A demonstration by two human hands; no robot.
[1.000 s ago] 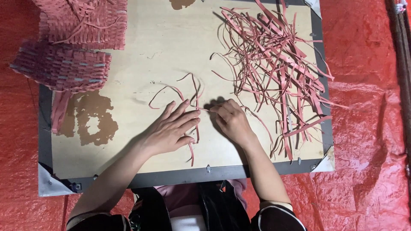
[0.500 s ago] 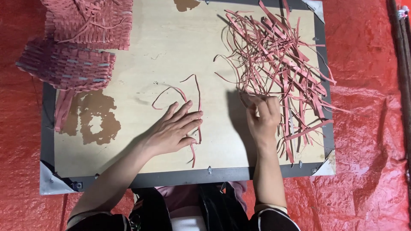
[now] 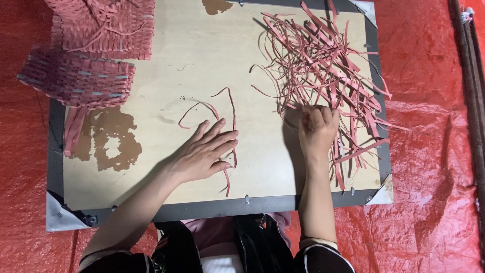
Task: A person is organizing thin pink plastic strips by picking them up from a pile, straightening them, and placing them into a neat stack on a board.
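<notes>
My left hand (image 3: pixel 204 154) lies flat with fingers spread on a pale wooden board (image 3: pixel 202 60), pressing down a few loose pink strips (image 3: pixel 230 108) that curve up and away from it. My right hand (image 3: pixel 317 129) is at the near edge of a big tangled pile of pink strips (image 3: pixel 328 65) on the right side of the board, its fingers curled into the strips. Which strip it pinches is hidden by the fingers.
Two woven pink pieces (image 3: pixel 76 81) (image 3: pixel 108 23) lie at the board's upper left. A brown stain (image 3: pixel 108 139) marks the board's left side. The board has a dark frame (image 3: pixel 212 207) and rests on a red tarp (image 3: pixel 434 151). Dark poles (image 3: pixel 467 76) run along the right.
My right hand has moved from beside my left hand rightwards into the edge of the strip pile. My left hand has stayed flat on the loose strips.
</notes>
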